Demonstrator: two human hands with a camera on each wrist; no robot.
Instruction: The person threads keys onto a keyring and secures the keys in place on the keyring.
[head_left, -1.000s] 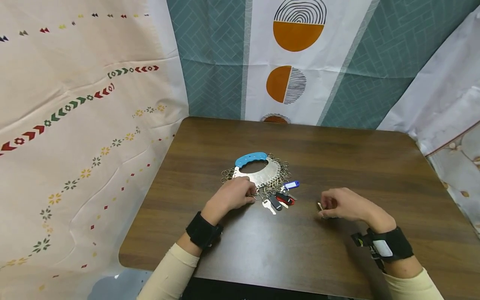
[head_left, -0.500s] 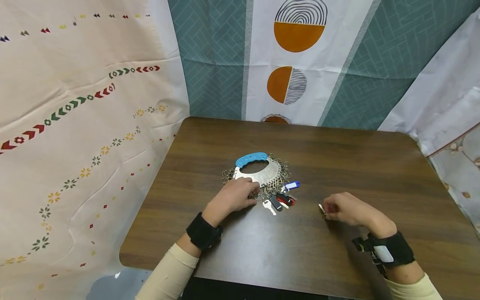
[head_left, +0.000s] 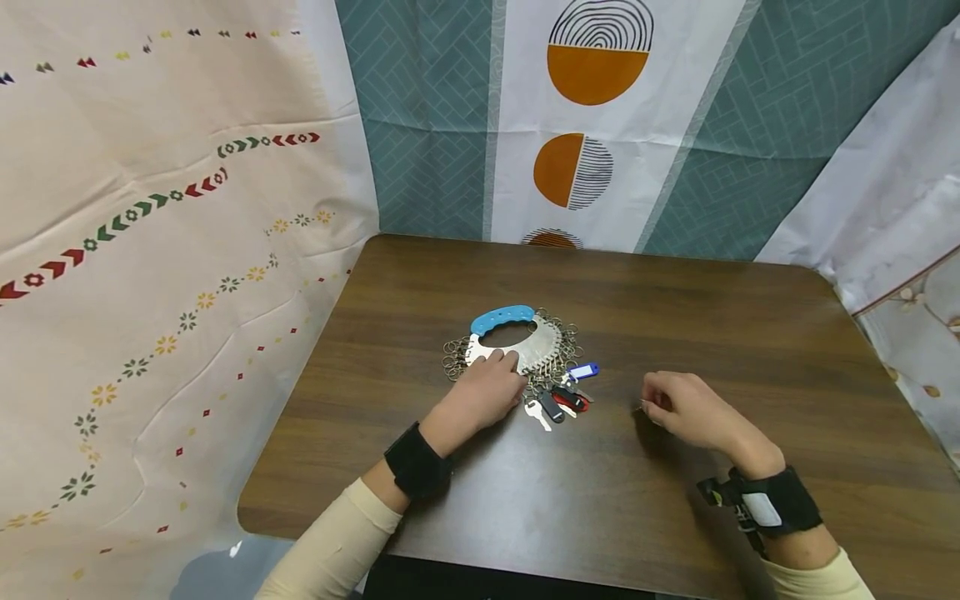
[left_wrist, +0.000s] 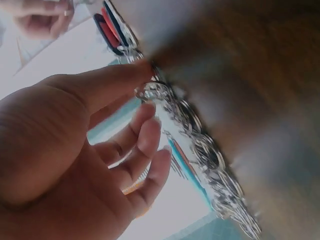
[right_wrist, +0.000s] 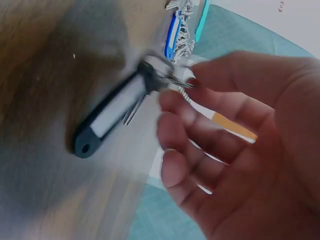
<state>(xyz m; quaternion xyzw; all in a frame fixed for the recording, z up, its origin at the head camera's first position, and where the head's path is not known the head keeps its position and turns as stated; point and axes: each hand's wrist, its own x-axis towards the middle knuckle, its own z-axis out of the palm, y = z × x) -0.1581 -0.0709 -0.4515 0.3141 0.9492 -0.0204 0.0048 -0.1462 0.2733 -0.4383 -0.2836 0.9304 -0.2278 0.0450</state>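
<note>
A silver key-ring plate with a blue handle (head_left: 501, 317) lies on the table, its curved edge fringed with metal rings (head_left: 566, 337). My left hand (head_left: 483, 396) rests over its front edge, thumb and index finger pinching a ring (left_wrist: 155, 90) while the other fingers stay loosely bent. Off to the right, my right hand (head_left: 686, 408) pinches the metal ring of a black key tag (right_wrist: 112, 110) between thumb and index finger. The tag has a white label and hangs blurred, with a key (right_wrist: 132, 111) beside it.
Keys and tags hang from the plate's near right edge: a blue tag (head_left: 583, 371), a silver key (head_left: 537, 413), a dark tag (head_left: 551, 406) and a red-and-black one (head_left: 572, 398). The brown table (head_left: 720, 325) ends at patterned cloths behind and at the left.
My left hand has moved slightly right along the plate's front edge. My right hand dipped toward me, then rose again, turning the key tag; the plate has stayed put.
</note>
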